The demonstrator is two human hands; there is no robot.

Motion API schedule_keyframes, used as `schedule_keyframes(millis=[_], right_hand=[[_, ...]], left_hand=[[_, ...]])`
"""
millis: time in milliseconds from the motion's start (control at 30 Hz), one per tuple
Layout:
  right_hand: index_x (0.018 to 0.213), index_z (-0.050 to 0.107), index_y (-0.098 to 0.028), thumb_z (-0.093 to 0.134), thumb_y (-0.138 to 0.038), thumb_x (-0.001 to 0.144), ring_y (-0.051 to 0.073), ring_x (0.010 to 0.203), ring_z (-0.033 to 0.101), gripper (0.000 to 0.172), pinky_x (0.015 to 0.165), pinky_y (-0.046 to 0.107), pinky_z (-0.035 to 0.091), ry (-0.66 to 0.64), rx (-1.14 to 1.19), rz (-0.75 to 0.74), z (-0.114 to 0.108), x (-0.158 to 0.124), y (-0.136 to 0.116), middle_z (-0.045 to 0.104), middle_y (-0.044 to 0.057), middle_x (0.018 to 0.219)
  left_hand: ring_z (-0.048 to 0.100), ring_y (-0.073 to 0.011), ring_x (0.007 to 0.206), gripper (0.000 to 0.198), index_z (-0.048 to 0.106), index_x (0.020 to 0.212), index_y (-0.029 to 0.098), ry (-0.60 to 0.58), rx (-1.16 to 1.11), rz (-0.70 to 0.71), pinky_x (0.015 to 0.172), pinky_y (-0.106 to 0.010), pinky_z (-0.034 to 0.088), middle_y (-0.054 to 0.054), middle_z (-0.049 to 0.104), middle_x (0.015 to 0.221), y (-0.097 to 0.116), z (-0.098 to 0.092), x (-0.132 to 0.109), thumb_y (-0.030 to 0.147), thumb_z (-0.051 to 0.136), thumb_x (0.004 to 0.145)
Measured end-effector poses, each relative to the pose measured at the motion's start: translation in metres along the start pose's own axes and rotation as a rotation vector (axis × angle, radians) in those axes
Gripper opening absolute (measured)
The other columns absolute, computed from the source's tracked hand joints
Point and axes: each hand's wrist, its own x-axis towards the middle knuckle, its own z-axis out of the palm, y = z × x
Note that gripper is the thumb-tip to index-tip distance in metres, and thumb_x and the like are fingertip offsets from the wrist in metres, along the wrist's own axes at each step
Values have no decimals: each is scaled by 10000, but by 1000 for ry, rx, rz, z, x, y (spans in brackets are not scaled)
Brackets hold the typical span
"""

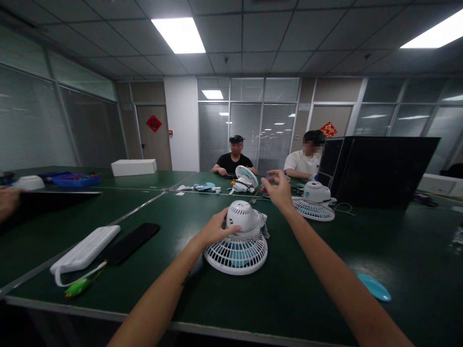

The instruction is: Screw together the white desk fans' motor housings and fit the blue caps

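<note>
The person's left hand [217,229] is clamped on the white housing of a fan [240,243], thumb across its near side; the fan lies grille-down near the middle of the tabletop's [304,294] front edge. The right hand [280,192], raised beyond it, has its fingertips pinched together on a screwdriver [269,177], shaft slanting down toward the housing. A blue oval piece [374,287] lies toward the front edge, right of the fan; a black phone [133,242] lies left.

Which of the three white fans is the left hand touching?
The nearest fan, lying grille-down, touched by the left hand. The others, the rightmost fan and the farthest fan, sit apart from that hand.
</note>
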Motion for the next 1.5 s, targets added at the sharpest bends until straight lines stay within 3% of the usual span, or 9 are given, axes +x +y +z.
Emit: schedule_keyframes(millis=[167, 267, 433, 600, 833, 1033, 1167, 1300, 1500], right_hand=[[1180, 499, -194, 567, -488, 825, 174, 608, 675, 466, 501, 263, 532, -44, -169, 46, -23, 3, 8, 653, 15, 803], [1203, 521, -168, 532, -404, 878, 159, 604, 657, 402, 533, 260, 521, -269, -445, 154, -45, -6, 17, 676, 15, 759], [976, 650, -149, 673, -239, 786, 147, 541, 639, 212, 576, 252, 495, -650, -634, 306, -72, -46, 35, 668, -10, 589], [1065, 645, -134, 688, -309, 787, 179, 587, 676, 331, 592, 272, 486, -811, -776, 446, -90, -72, 45, 717, 31, 688], [1258, 590, -159, 509, -649, 841, 239, 781, 693, 648, 680, 335, 507, -730, -895, 461, -137, -68, 28, 725, 108, 963], [1195, 678, -204, 572, -770, 684, 333, 1063, 650, 770, 887, 426, 538, -557, -951, 478, -228, -99, 34, 699, 135, 1147], [1263, 663, -267, 689, -736, 574, 359, 1182, 605, 834, 972, 438, 534, -590, -889, 563, -276, -138, 44, 638, 110, 1304], [1139, 732, -319, 650, -726, 621, 362, 1193, 600, 664, 1025, 465, 504, -574, -844, 485, -284, -161, 42, 676, 81, 1246], [1057, 749, -294, 633, -709, 625, 367, 1097, 647, 611, 921, 477, 558, -522, -812, 483, -270, -156, 40, 703, 104, 1189]], left_hand=[[571, -315, 1234, 707, 475, 1380, 167, -11, -5, 2, 1054, -455, 452, -131, 604, 1358, -2, 1, 0, 503, 689, 795], [567, -313, 1243, 708, 476, 1376, 167, -3, -8, 11, 1062, -445, 445, -127, 601, 1363, -4, 2, 1, 492, 698, 788], [580, -314, 1225, 691, 492, 1358, 153, 11, -9, 9, 1066, -456, 438, -137, 618, 1339, -5, 3, 1, 471, 703, 782], [587, -321, 1214, 682, 504, 1351, 174, 18, -5, -12, 1064, -480, 438, -137, 623, 1337, -3, 2, 1, 474, 708, 774], [587, -314, 1212, 683, 496, 1359, 172, 5, -29, -20, 1050, -474, 452, -138, 624, 1330, -4, 2, 1, 471, 703, 781], [591, -323, 1210, 693, 505, 1360, 180, 2, -28, -32, 1049, -482, 458, -133, 627, 1330, -1, 1, 0, 491, 706, 774], [586, -321, 1214, 695, 504, 1361, 170, 6, -25, -38, 1052, -474, 460, -136, 614, 1347, 0, 2, 0, 482, 708, 775], [587, -314, 1213, 684, 502, 1356, 178, 4, -49, -55, 1038, -468, 476, -131, 614, 1345, 1, 2, -1, 470, 705, 772], [575, -318, 1231, 689, 497, 1362, 183, 1, -42, -47, 1063, -484, 452, -136, 608, 1353, 0, 2, 0, 467, 707, 771]])
